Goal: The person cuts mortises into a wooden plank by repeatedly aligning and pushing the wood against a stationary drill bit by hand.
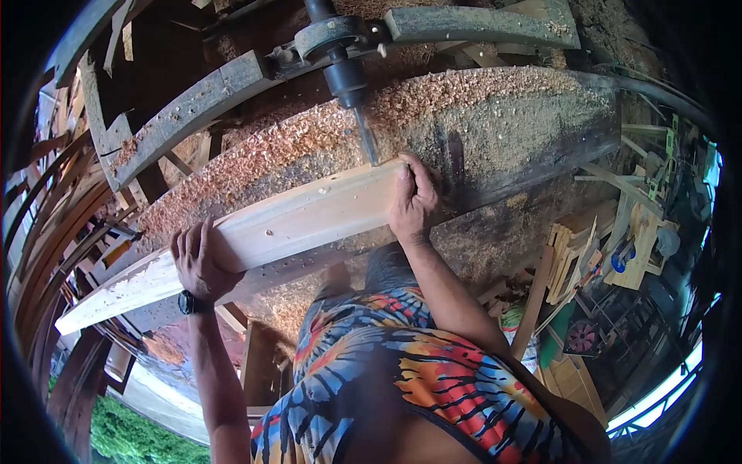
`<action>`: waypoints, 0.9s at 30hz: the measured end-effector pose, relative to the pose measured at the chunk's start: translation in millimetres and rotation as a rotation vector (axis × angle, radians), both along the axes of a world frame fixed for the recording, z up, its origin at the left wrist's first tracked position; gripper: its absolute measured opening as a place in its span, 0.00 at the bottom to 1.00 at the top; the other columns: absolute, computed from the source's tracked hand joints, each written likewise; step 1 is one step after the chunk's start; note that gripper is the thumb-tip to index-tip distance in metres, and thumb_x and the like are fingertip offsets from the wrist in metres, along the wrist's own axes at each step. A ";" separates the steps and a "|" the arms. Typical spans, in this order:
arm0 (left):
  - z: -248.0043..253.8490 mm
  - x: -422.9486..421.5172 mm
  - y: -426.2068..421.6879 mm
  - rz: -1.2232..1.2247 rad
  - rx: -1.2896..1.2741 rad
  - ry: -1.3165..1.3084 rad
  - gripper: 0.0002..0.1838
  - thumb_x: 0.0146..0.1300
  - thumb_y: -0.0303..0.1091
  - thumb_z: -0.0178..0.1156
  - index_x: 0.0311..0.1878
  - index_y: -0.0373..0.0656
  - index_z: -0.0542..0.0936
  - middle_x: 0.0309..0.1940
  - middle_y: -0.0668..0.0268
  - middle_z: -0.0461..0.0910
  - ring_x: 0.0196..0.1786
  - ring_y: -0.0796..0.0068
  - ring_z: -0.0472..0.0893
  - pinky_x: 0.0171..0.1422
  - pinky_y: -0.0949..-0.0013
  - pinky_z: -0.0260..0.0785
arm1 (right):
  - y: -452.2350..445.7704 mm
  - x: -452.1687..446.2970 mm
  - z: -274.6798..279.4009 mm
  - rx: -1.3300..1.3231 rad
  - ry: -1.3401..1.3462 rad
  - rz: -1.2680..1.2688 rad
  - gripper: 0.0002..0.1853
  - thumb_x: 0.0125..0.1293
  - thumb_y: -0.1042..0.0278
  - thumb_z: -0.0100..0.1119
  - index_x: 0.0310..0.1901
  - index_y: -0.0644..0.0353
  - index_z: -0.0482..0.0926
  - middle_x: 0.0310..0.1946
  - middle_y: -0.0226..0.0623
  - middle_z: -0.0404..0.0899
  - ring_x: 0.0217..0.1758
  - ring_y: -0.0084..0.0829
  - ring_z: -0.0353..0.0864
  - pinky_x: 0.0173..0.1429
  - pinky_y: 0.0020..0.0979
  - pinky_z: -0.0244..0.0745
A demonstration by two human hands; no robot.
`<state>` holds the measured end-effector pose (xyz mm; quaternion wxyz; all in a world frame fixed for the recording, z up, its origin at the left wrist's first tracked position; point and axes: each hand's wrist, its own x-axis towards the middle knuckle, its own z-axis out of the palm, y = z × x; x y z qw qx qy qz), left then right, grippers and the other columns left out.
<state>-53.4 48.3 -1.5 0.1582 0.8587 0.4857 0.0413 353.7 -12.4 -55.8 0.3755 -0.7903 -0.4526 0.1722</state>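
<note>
A long pale wooden board (pixel 309 216) lies across the dark worktable (pixel 495 166), its left end sticking out past the table. My left hand (pixel 202 263), with a black watch at the wrist, is wrapped over the board left of its middle. At the board's right end, my right hand (pixel 413 203) grips the corner, thumb on top. Just left of those fingers a drill bit (pixel 366 138) in a dark chuck (pixel 345 80) points down at the board's far edge. Whether the bit touches the wood I cannot tell. A few wood chips lie on the board.
Wood shavings (pixel 309 135) are heaped along the table's far side. Behind them runs a curved wooden rail (pixel 193 112). Stacked wood pieces (pixel 576 240) and a fan-like round object (pixel 582 336) are at the right. Curved wooden strips (pixel 66 224) crowd the left.
</note>
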 end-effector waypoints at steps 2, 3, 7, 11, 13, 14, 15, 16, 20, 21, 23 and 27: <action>1.9 -0.1 2.8 -0.005 -0.007 0.003 0.63 0.32 0.42 0.87 0.80 0.42 0.74 0.64 0.52 0.82 0.66 0.48 0.81 0.81 0.37 0.62 | 0.8 -0.3 1.2 -0.015 -0.005 0.001 0.13 0.84 0.66 0.61 0.62 0.60 0.89 0.55 0.42 0.90 0.59 0.42 0.85 0.66 0.42 0.79; 2.2 0.0 5.2 -0.011 -0.010 0.004 0.63 0.32 0.42 0.87 0.80 0.43 0.74 0.64 0.52 0.82 0.66 0.48 0.81 0.81 0.37 0.63 | 1.5 -0.3 1.4 -0.021 -0.009 -0.002 0.14 0.84 0.66 0.61 0.62 0.60 0.89 0.55 0.43 0.91 0.59 0.42 0.85 0.66 0.42 0.79; 1.0 -0.8 16.6 -0.037 0.011 -0.004 0.64 0.32 0.45 0.88 0.81 0.43 0.74 0.64 0.53 0.82 0.65 0.47 0.81 0.79 0.38 0.64 | 3.9 -0.8 -6.0 0.002 -0.035 -0.014 0.14 0.85 0.65 0.61 0.61 0.60 0.89 0.54 0.44 0.91 0.58 0.42 0.86 0.65 0.42 0.80; -0.7 -1.8 26.2 -0.030 0.008 -0.015 0.64 0.32 0.45 0.89 0.81 0.45 0.74 0.64 0.53 0.82 0.65 0.47 0.80 0.77 0.40 0.65 | 8.3 -2.2 -8.5 0.003 -0.033 -0.043 0.14 0.84 0.65 0.62 0.61 0.60 0.90 0.52 0.44 0.91 0.55 0.43 0.88 0.63 0.42 0.81; -0.7 -1.9 28.7 -0.020 0.003 -0.006 0.65 0.32 0.45 0.89 0.82 0.46 0.74 0.63 0.54 0.82 0.65 0.46 0.80 0.76 0.40 0.66 | 12.6 -2.5 -6.5 0.005 -0.047 -0.053 0.13 0.84 0.65 0.63 0.60 0.59 0.91 0.50 0.43 0.91 0.54 0.42 0.88 0.62 0.42 0.81; -0.8 -2.2 29.7 -0.019 0.004 -0.002 0.65 0.31 0.44 0.89 0.82 0.46 0.74 0.63 0.54 0.82 0.65 0.46 0.80 0.76 0.41 0.66 | 15.1 -2.6 -4.8 0.009 -0.050 -0.060 0.13 0.83 0.64 0.63 0.60 0.58 0.91 0.49 0.43 0.91 0.54 0.41 0.88 0.62 0.41 0.81; -1.2 -2.0 31.1 -0.019 0.008 0.002 0.65 0.31 0.44 0.89 0.82 0.47 0.74 0.62 0.54 0.82 0.65 0.46 0.79 0.76 0.41 0.66 | 17.7 -2.6 -3.7 0.015 -0.052 -0.067 0.13 0.83 0.64 0.63 0.60 0.58 0.92 0.48 0.42 0.91 0.53 0.41 0.88 0.61 0.41 0.81; -1.6 -2.3 31.4 -0.013 0.006 0.002 0.66 0.30 0.44 0.89 0.82 0.47 0.74 0.61 0.54 0.82 0.64 0.47 0.79 0.75 0.41 0.67 | 20.3 -3.0 -3.2 0.022 -0.043 -0.069 0.13 0.83 0.64 0.64 0.59 0.57 0.92 0.48 0.42 0.91 0.53 0.40 0.88 0.61 0.41 0.81; -1.6 -0.5 34.2 -0.009 0.010 0.006 0.66 0.30 0.44 0.89 0.82 0.47 0.74 0.61 0.54 0.82 0.63 0.47 0.79 0.73 0.41 0.68 | 25.8 -1.7 -1.9 0.050 -0.029 -0.063 0.13 0.83 0.64 0.65 0.60 0.57 0.93 0.47 0.41 0.91 0.53 0.39 0.87 0.60 0.40 0.82; -1.7 -0.1 35.8 -0.012 0.015 0.006 0.66 0.30 0.44 0.89 0.82 0.47 0.74 0.61 0.54 0.82 0.63 0.47 0.79 0.73 0.41 0.68 | 27.4 -1.0 -2.2 0.057 -0.028 -0.052 0.13 0.82 0.64 0.65 0.60 0.57 0.92 0.47 0.41 0.91 0.53 0.39 0.87 0.60 0.40 0.82; -1.9 0.2 36.2 -0.010 0.019 0.009 0.66 0.31 0.45 0.90 0.82 0.46 0.74 0.61 0.54 0.82 0.62 0.47 0.79 0.72 0.41 0.69 | 29.6 0.1 -2.8 0.064 -0.035 -0.050 0.13 0.82 0.64 0.65 0.60 0.58 0.92 0.47 0.40 0.91 0.53 0.39 0.87 0.60 0.40 0.82; 1.1 3.7 36.1 0.001 0.023 0.003 0.66 0.31 0.46 0.90 0.83 0.46 0.74 0.61 0.54 0.82 0.62 0.47 0.79 0.72 0.41 0.69 | 35.1 0.1 -2.6 0.104 -0.057 -0.055 0.10 0.78 0.68 0.69 0.55 0.60 0.93 0.48 0.40 0.95 0.50 0.43 0.89 0.58 0.44 0.83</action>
